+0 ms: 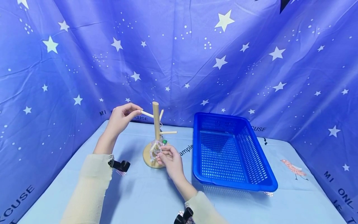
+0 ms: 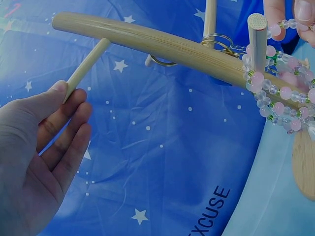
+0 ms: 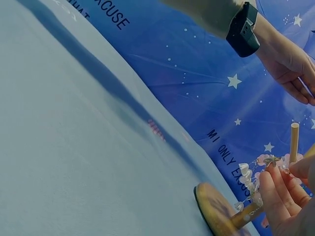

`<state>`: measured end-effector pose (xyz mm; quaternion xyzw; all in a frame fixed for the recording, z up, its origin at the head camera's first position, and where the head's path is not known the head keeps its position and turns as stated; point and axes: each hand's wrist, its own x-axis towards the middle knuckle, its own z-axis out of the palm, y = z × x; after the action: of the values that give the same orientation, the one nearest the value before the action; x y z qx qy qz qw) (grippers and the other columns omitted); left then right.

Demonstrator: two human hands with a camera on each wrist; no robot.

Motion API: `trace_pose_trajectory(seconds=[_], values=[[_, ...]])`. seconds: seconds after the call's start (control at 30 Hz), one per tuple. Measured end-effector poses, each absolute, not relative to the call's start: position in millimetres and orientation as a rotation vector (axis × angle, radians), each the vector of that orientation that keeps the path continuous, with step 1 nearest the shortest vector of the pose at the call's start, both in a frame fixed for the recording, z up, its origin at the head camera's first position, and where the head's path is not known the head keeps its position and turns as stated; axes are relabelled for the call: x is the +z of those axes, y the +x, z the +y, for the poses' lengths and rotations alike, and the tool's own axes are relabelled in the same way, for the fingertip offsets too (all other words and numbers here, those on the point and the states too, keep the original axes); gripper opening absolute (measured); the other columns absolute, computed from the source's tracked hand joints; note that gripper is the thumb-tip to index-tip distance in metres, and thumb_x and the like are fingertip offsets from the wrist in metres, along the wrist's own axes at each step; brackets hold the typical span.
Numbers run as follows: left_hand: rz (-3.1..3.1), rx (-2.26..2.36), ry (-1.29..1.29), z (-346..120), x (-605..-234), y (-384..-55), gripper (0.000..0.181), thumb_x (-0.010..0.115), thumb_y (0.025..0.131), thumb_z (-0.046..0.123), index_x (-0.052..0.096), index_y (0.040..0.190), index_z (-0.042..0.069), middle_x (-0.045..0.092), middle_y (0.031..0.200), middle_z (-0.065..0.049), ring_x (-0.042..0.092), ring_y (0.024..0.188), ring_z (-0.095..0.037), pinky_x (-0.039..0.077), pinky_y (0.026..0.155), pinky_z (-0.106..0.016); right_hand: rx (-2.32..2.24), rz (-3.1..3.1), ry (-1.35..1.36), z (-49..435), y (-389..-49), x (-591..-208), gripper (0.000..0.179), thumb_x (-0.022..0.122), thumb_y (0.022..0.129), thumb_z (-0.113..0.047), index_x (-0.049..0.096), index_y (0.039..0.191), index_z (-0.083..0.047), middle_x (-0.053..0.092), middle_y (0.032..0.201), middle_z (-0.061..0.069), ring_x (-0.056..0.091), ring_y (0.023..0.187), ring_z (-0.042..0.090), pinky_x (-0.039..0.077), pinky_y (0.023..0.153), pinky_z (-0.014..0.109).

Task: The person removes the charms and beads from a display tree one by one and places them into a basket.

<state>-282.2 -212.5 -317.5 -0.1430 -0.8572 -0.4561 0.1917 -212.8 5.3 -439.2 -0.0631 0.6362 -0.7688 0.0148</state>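
A wooden stand (image 1: 156, 121) with a round base and several short pegs stands upright on the table. My left hand (image 1: 118, 119) pinches the end of an upper left peg (image 2: 88, 69) between thumb and fingers. Lower down, my right hand (image 1: 172, 161) pinches a bracelet of pink and clear beads (image 2: 283, 93), which hangs in loops around a front peg (image 2: 257, 44). In the right wrist view, fingertips hold the beads beside that peg. Metal rings (image 2: 219, 42) hang on a peg behind the post. A small green piece (image 1: 164, 142) shows near the beads.
A blue perforated basket (image 1: 197, 149) stands on the table to the right of the stand. Light blue cloth (image 1: 151, 193) covers the table. Starry blue curtains (image 1: 179, 56) rise close behind the stand and along both sides.
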Motion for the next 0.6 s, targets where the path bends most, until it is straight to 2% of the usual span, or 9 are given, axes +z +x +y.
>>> trace_pose_trajectory(seconds=[0.3,0.6], values=[[-2.412,-1.27,-0.394,-212.3,-316.9,-281.8,0.023,0.064,0.098,0.031,0.074,0.105,0.011,0.074,0.102,-0.011,0.063,0.081,-0.003,0.044,0.068,-0.025,-2.397,1.967,-0.207,5.1,-210.5,-438.2,0.03,0.064,0.091,0.005,0.058,0.12,0.009,0.066,0.101,0.029,0.067,0.071,0.007,0.063,0.076,0.03],[-2.415,-1.267,-0.392,-212.4,-317.4,-282.0,0.023,0.064,0.098,0.031,0.074,0.106,0.012,0.075,0.102,-0.011,0.064,0.082,-0.001,0.045,0.069,-0.025,-2.399,1.945,-0.223,5.7,-208.1,-437.1,0.03,0.065,0.092,0.002,0.058,0.12,0.009,0.067,0.099,0.025,0.068,0.072,0.007,0.063,0.074,0.028]])
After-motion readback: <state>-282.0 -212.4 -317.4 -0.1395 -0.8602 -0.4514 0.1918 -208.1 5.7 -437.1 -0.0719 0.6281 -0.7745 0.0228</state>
